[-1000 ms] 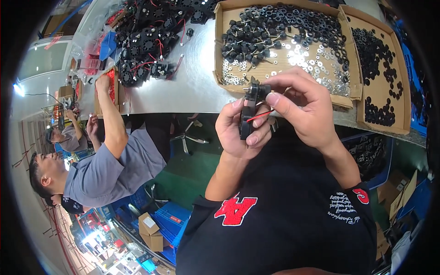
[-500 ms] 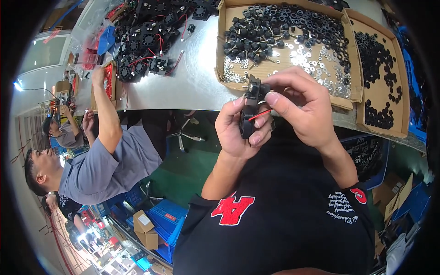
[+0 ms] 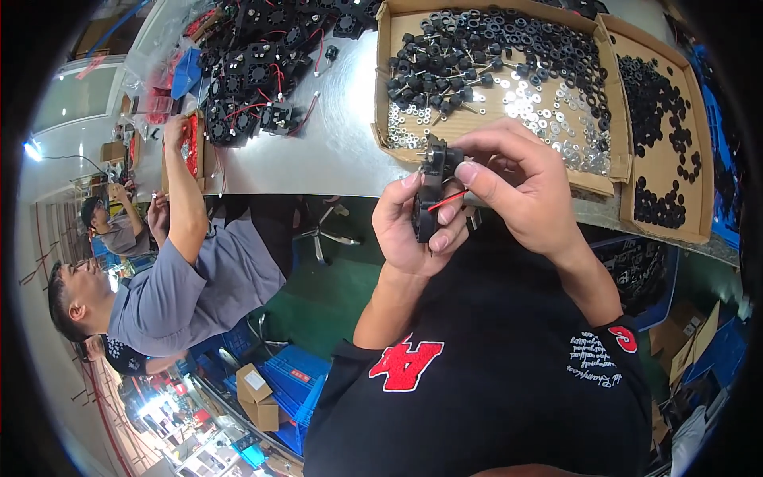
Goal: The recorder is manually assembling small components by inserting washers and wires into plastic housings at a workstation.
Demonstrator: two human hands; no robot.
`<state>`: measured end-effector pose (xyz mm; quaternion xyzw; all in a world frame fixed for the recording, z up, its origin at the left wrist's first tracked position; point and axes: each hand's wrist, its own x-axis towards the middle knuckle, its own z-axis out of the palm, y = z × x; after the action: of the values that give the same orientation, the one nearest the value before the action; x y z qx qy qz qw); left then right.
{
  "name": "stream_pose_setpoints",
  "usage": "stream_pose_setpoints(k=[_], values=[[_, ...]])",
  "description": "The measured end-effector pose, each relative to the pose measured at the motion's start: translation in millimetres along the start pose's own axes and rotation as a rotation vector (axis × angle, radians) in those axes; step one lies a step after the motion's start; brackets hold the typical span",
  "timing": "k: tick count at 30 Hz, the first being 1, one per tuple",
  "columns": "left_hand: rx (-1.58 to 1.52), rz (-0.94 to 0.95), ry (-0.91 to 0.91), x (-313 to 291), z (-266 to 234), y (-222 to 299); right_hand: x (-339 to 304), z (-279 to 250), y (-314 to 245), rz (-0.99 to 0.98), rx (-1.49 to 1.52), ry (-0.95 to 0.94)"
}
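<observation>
My left hand (image 3: 407, 234) is closed around a black plastic fan assembly (image 3: 432, 179), held upright above the table's near edge. A short red wire (image 3: 447, 200) sticks out of the assembly toward my right hand. With thumb and index finger, my right hand (image 3: 528, 183) pinches a black knob (image 3: 455, 157) against the upper right side of the assembly. A thin metal end pokes out of the opposite side. My fingers cover much of the assembly's lower part.
Beyond my hands, a cardboard tray (image 3: 381, 95) holds black knobs with metal stems, black rings and washers. Another tray (image 3: 691, 215) at right holds small black caps. Black fan assemblies (image 3: 254, 71) with red wires are piled at far left. A co-worker in grey (image 3: 187, 290) reaches over the table.
My hands stay almost in place, with the right fingers shifting slightly on the knob. The whole view has shifted a little.
</observation>
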<state>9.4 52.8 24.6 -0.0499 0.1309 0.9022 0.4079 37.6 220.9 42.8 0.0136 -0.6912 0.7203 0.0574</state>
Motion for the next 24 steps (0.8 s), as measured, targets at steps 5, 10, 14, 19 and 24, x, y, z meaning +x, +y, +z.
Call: stream_pose_setpoints(k=[5, 10, 14, 19, 24], values=[[-0.034, 0.003, -0.064, 3, -6, -1, -2, -3, 1, -0.043, -0.04, 0.023], [-0.049, -0.008, -0.083, 7, -8, -2, -3, -9, 0, -0.04, -0.063, 0.063], [-0.065, -0.014, -0.026, 10, -7, 2, -8, -16, 2, -0.064, -0.153, 0.1], [-0.079, 0.02, -0.026, 14, -6, 5, -7, -20, 1, -0.034, -0.152, 0.106], [-0.071, -0.008, -0.005, 15, -5, 0, 2, -17, 2, -0.049, -0.094, 0.144]])
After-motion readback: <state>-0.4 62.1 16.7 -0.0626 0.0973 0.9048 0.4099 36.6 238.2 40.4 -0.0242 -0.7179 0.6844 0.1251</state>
